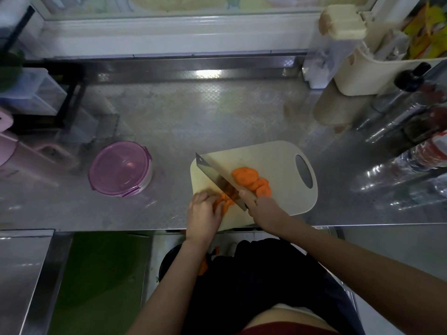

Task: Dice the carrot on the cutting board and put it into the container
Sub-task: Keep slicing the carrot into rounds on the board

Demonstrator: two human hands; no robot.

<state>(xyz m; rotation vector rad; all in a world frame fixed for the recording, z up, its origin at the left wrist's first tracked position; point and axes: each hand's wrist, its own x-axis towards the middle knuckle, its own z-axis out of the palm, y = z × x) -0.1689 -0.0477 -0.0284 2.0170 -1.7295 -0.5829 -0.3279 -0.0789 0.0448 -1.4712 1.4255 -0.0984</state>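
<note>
On the desk our right hand grips the knife, our left hand holds the half-cut carrot; the nine-o'clock container is lidded.

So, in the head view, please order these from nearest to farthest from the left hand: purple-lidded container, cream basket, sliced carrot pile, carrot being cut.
1. Carrot being cut, under the left hand's fingers.
2. Sliced carrot pile, just right of the knife.
3. Purple-lidded container, away to the left.
4. Cream basket, far back right.
</note>
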